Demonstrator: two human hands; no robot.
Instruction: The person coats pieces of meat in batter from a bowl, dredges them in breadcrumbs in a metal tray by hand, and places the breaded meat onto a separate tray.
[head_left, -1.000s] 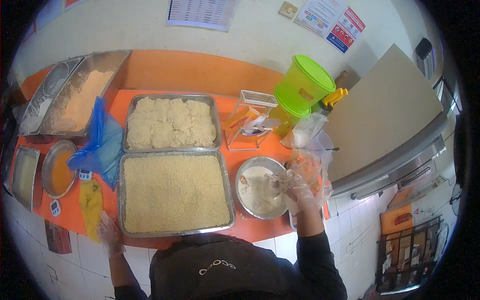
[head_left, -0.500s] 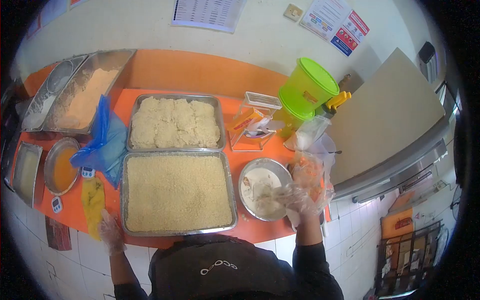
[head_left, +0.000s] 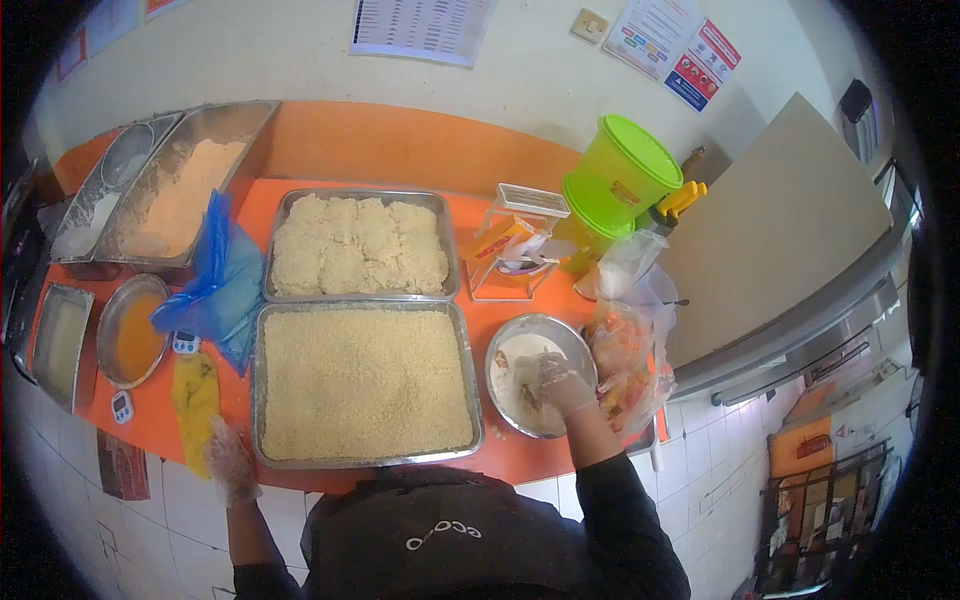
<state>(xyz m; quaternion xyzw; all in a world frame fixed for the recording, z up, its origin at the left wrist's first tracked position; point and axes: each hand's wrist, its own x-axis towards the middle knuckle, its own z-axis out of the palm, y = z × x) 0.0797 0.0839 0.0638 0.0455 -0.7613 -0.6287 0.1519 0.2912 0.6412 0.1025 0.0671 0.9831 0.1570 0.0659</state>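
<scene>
My right hand (head_left: pixel 562 384), in a clear plastic glove, is down inside a round metal bowl (head_left: pixel 516 427) at the right. The bowl holds a white, floury-looking mix (head_left: pixel 520 350) with a few brownish bits. Its fingers are curled into the mix, and whatever they grip is partly hidden. My left hand (head_left: pixel 231 462), gloved too, rests at the table's front edge with fingers stretched out and nothing in them. It lies beside a yellow cloth (head_left: pixel 195 400) and the near metal tray (head_left: pixel 365 385), which is filled with pale crumbs.
Behind the near tray stands another tray (head_left: pixel 360 245) of pale, lumpy portions. A plastic bag (head_left: pixel 625 350) with orange contents sits right of the bowl. At left are a blue bag (head_left: pixel 225 290), a pan of orange liquid (head_left: pixel 140 335) and deep metal bins (head_left: pixel 190 200).
My right hand has moved left from over the bowl's right rim and the plastic bag, down into the bowl. My left hand stays near the table edge. The view has shifted slightly.
</scene>
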